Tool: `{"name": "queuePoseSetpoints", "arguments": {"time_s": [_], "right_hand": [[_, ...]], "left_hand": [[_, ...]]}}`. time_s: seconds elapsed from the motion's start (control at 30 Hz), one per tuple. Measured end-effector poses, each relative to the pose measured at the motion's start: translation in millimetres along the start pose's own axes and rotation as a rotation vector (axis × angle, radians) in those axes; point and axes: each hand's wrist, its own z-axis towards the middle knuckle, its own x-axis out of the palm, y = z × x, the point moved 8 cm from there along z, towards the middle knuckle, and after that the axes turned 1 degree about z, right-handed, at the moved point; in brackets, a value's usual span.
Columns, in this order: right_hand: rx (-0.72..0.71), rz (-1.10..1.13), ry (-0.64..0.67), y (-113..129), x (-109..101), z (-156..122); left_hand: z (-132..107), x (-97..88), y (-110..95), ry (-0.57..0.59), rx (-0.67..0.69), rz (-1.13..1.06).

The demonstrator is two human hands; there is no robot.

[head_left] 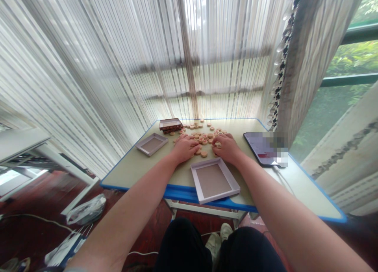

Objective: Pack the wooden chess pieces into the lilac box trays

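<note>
Many round wooden Chinese chess pieces (210,136) lie scattered over the table, some showing red marks. My left hand (186,148) rests among them on the left, its fingers stretched out and apart, touching pieces. On the right side of the pile, my right hand (226,146) has its fingertips bent together at a wooden piece, which they partly hide. A shallow open box tray (195,185), pale-walled with a brown-grey bottom, sits in front of my hands and juts over the table's near edge.
Another shallow tray (141,149) lies at the left, with stacked brown boxes (171,129) behind it. A phone (256,148) with a white cable (285,177) rests at the right. The table (126,167) has a blue edge; curtains (230,79) hang behind.
</note>
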Motion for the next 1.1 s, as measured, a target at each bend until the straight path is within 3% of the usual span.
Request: {"name": "queuePoseSetpoints", "arguments": {"time_s": [0.3, 0.5, 0.63, 0.77, 0.93, 1.1], "right_hand": [[-0.028, 0.066, 0.03, 5, 1, -1], [-0.001, 0.023, 0.093, -1, 7, 0], [0.064, 0.004, 0.062, -6, 2, 0], [0.026, -0.013, 0.062, -4, 3, -1], [-0.012, -0.035, 0.112, 1, 7, -3], [-0.036, -0.008, 0.142, 2, 11, -4]], "left_hand": [[1, 0.8, -2, 0.012, -0.032, -0.037], [-1, 9.0, -8, 0.107, -0.014, -0.088], [0, 0.6, -13, 0.03, 0.007, -0.09], [0, -9.7, -15, -0.045, 0.003, -0.082], [-1, -10.1, -23, -0.011, 0.068, -0.098], [-2, -8.5, -19, -0.02, 0.043, -0.059]]}}
